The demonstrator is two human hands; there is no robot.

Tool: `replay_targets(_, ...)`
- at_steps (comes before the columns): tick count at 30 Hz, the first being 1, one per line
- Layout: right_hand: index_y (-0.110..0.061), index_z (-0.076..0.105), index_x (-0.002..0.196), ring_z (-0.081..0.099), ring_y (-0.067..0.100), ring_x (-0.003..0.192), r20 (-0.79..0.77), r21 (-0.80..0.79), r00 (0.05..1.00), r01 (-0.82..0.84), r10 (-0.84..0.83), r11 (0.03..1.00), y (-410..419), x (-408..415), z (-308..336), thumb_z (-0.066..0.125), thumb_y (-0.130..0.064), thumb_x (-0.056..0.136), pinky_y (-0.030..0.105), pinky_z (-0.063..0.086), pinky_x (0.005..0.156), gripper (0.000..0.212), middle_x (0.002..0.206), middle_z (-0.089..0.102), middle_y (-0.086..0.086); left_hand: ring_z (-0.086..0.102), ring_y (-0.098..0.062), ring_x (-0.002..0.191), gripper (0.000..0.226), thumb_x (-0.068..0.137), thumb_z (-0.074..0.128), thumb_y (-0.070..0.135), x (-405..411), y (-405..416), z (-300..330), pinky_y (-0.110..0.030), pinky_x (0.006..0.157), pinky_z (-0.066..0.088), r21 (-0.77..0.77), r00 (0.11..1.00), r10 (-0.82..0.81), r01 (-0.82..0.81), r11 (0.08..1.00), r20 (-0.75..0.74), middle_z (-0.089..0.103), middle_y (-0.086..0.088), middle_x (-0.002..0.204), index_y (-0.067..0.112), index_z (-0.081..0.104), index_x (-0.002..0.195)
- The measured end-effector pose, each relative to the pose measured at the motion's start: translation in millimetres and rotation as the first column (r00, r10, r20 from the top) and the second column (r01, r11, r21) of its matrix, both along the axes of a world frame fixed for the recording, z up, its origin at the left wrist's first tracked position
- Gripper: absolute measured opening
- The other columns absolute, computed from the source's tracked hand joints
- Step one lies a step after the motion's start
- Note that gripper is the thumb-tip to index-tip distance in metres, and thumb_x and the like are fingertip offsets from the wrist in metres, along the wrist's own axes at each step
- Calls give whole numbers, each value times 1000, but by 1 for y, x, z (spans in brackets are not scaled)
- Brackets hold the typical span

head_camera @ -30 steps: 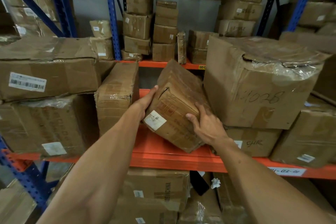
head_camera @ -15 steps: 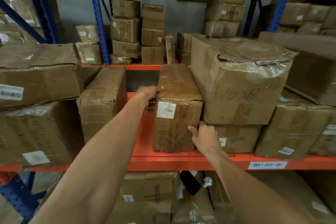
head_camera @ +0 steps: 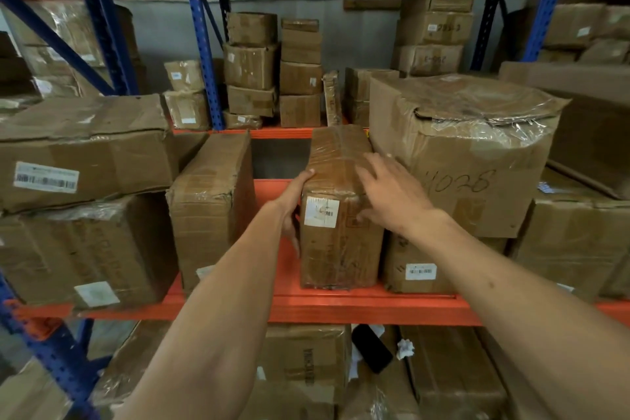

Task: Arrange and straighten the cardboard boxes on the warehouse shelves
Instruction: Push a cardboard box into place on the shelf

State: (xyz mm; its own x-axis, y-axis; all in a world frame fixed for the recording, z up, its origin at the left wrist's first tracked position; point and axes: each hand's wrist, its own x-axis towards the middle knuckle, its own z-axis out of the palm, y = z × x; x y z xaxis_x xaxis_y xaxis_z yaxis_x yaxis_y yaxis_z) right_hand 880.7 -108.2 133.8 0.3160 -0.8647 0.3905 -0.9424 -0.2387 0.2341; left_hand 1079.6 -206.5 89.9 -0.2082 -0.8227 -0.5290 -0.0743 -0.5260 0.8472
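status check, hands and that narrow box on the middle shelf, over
Left hand flat on the narrow box left side, right hand open over its top front corner. Box upright on the orange shelf. Big box marked 4028 tight on the right.

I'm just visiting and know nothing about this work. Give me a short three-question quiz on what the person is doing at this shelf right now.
1. True or false: the narrow plastic-wrapped cardboard box with a white label lies tilted on its corner.
2. Which hand touches its left side? A) left hand B) right hand
3. Fill in: the box stands on the ______ metal shelf.

Key
1. False; it stands upright beside the big brown cardboard box marked 1028.
2. A; the right hand, fingers spread, is at the top right front.
3. Orange.
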Motion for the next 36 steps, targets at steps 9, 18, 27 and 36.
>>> replay_targets(9,-14,64,121,67,25,102,-364,72,928,112,-79,991,-20,7,17,70,-21,86,31,35,65,36,111,70,2,48,-55,122,101,59,61,87,-5,-6,-8,-88,89,26,-4,998,38,-38,999,-41,60,-24,133,19,62,133)
replay_targets(18,-20,70,99,66,24,98,-397,137,917,95,-33,986,-30,7,36,85,-23,74,34,35,66,30,104,69,2,55,-54,110,99,60,58,89,-15,-2,-4,-84,76,38,-3,997,72,-72,997,-9,64,-25,122,17,63,128)
replay_targets(27,-17,69,107,64,26,104,-330,119,944,49,-7,992,-21,8,31,64,-14,90,36,34,71,18,110,69,4,59,-46,107,86,69,52,90,-24,16,4,-67,98,43,-108,968,229,-218,970,104,67,-21,114,14,70,103)
replay_targets(36,-17,70,110,64,23,103,-325,63,946,48,-25,997,-2,4,8,46,-8,98,33,40,71,27,113,68,2,66,-41,104,51,96,51,47,-5,79,-22,-43,92,53,-640,511,728,-380,668,457,71,-21,113,3,70,114)
